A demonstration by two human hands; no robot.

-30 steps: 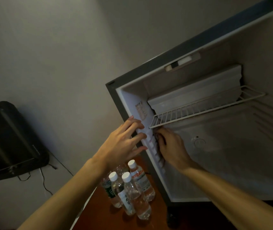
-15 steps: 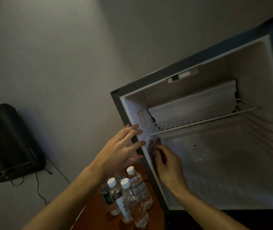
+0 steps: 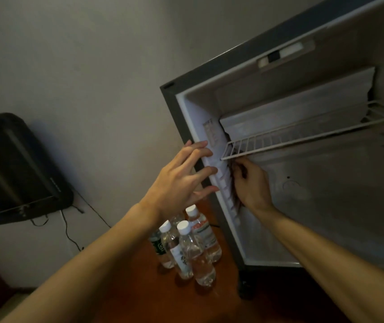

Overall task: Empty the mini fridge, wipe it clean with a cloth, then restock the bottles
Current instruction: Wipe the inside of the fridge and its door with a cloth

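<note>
The mini fridge (image 3: 340,206) stands open with no bottles inside; a white wire shelf (image 3: 303,138) crosses its upper part. My left hand (image 3: 181,180) rests with straight fingers on the fridge's left front edge. Inside, my right hand (image 3: 249,183) grips a dark cloth (image 3: 234,180) and presses it against the ribbed left inner wall just below the shelf. Most of the cloth is hidden by the hand. Several clear water bottles (image 3: 186,248) with white caps stand together on the floor left of the fridge.
A black case or appliance (image 3: 16,169) sits against the grey wall at the left, with thin cables (image 3: 70,229) trailing from it. The floor (image 3: 139,287) under the bottles is reddish-brown wood. A thermostat control (image 3: 284,53) is set in the fridge ceiling.
My right hand with the cloth has moved back up the left inner wall toward the shelf after sliding lower. My left hand stays on the fridge edge. The camera has shifted slightly.
</note>
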